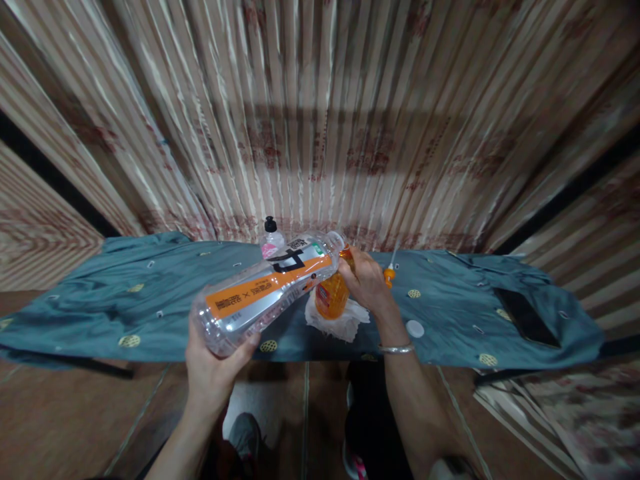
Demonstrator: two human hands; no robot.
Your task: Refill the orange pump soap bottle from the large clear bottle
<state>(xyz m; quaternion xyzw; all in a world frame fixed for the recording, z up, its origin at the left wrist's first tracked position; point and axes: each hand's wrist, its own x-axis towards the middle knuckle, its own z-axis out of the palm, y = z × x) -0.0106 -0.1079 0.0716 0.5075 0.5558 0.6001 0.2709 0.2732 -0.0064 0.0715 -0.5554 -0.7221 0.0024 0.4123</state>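
Teal cloth-covered table (100,300), left hand (213,363) gripping tilted orange-labelled clear bottle (265,290), right hand (367,280) clasping small orange bottle (330,297), label writing unreadable

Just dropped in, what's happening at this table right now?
A person's left hand holds a large clear bottle with an orange label, tipped on its side so its mouth meets a small orange bottle. The right hand steadies that small bottle, which stands on a white tissue. All this is over a table covered with a blue cloth. A white cap, an orange nozzle and a dark phone lie to the right.
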